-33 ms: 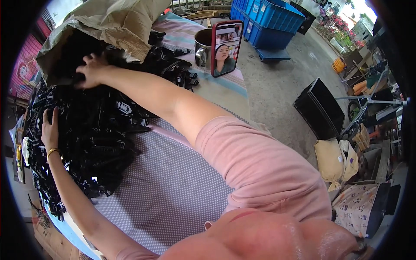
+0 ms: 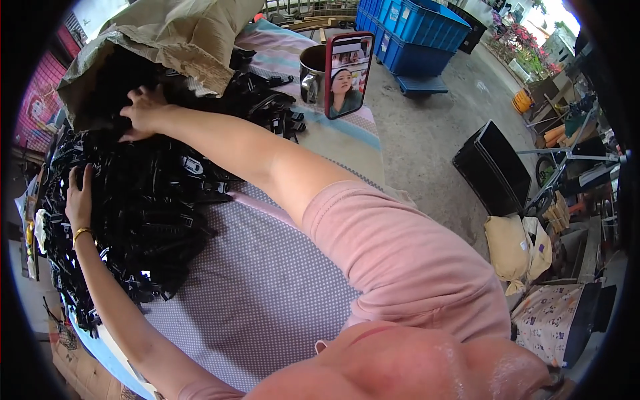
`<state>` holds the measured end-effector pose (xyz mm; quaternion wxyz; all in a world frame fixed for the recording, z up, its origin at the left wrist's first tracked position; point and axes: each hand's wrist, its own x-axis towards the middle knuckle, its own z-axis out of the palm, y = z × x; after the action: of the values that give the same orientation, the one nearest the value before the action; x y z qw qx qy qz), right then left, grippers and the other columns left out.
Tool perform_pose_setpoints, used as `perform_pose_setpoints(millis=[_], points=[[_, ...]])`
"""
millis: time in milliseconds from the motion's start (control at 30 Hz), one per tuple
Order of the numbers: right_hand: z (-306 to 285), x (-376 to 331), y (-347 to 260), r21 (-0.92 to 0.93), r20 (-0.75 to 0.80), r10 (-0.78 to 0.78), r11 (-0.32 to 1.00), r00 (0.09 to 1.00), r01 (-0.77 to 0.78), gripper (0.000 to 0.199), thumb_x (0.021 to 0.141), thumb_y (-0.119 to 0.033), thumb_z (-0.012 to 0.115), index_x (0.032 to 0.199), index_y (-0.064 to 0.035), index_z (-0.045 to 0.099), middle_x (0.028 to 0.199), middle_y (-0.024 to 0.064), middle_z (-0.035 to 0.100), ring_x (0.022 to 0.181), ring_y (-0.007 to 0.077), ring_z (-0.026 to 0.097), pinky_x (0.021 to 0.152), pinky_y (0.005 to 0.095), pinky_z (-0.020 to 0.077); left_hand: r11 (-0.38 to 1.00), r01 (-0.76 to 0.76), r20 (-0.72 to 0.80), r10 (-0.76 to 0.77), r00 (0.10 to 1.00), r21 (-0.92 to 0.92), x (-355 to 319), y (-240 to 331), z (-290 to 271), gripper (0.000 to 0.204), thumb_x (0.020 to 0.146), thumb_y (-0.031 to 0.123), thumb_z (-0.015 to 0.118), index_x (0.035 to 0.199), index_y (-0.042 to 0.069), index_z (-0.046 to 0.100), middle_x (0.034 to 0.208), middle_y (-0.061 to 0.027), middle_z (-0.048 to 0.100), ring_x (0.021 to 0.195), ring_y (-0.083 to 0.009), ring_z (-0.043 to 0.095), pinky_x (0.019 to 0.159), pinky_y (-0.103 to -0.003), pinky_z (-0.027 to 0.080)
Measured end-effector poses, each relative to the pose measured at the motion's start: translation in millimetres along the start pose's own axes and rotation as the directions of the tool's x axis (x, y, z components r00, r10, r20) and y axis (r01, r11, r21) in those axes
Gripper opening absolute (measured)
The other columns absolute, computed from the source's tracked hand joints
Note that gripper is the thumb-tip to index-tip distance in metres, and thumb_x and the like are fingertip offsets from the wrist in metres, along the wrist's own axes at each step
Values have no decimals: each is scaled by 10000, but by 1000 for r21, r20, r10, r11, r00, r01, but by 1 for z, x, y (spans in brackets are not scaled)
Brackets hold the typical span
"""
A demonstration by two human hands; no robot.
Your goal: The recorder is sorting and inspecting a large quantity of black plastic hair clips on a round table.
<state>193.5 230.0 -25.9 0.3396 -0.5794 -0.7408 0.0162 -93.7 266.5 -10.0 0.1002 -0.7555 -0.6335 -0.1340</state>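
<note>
A large heap of small black plastic parts (image 2: pixel 153 220) covers the left side of the table; their exact kind is hard to make out. Paper-like and tan, a big sack (image 2: pixel 193 63) lies at the far left with its mouth towards me and more black parts inside. My right hand (image 2: pixel 143 113) reaches to that mouth, fingers spread over the black parts, with no held piece visible. On the heap's left side rests my left hand (image 2: pixel 79 200), wearing a gold bracelet (image 2: pixel 83 231), its fingers apart and touching the parts.
A phone (image 2: pixel 349 75) in a red case stands upright beside a metal mug (image 2: pixel 311 73) at the table's far edge. Patterned cloth (image 2: pixel 267 287) covers the table. Blue crates (image 2: pixel 423 40), a black crate (image 2: pixel 492 167) and a beige sack (image 2: pixel 507 248) are on the floor to the right.
My right hand has shifted slightly right at the sack mouth, and its fingers have moved a little. My left hand stays nearly in place on the heap.
</note>
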Motion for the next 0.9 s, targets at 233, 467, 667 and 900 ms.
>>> perform_pose_setpoints(millis=[233, 467, 667, 900], points=[[-2, -26, -7, -179, 112, -43, 982, 993, 63, 450, 721, -481, 557, 1058, -192, 632, 1259, 130, 402, 1188, 334, 326, 948, 561, 294, 831, -546, 54, 553, 831, -108, -17, 19, 15, 396, 902, 272, 461, 1277, 148, 445, 1294, -163, 442, 1153, -308, 435, 996, -317, 307], [-4, -44, -10, -235, 45, -191, 952, 980, 197, 468, 791, -525, 497, 940, -121, 681, 1047, 152, 582, 1010, 312, 519, 895, 402, 393, 766, -186, 60, 281, 958, -615, -63, 80, -22, 637, 803, 506, 539, 1231, 38, 478, 1159, -199, 538, 1083, -290, 506, 934, -340, 372], [-21, -61, -29, -130, 243, -301, 932, 922, 339, 427, 818, -399, 514, 989, -26, 634, 1130, 171, 551, 1086, 301, 493, 925, 390, 377, 827, -159, 38, 213, 976, -540, -116, 86, -44, 586, 781, 540, 537, 1215, 147, 510, 1096, -219, 534, 1047, -341, 510, 918, -355, 386], [-81, -68, -38, 223, 466, -556, 827, 688, 517, 389, 725, -195, 542, 1080, -48, 604, 1251, 211, 464, 1118, 322, 481, 935, 334, 389, 868, -222, 8, 251, 968, -445, -180, 106, -85, 584, 760, 479, 602, 1175, 73, 531, 1127, -194, 529, 1055, -326, 514, 917, -358, 403]])
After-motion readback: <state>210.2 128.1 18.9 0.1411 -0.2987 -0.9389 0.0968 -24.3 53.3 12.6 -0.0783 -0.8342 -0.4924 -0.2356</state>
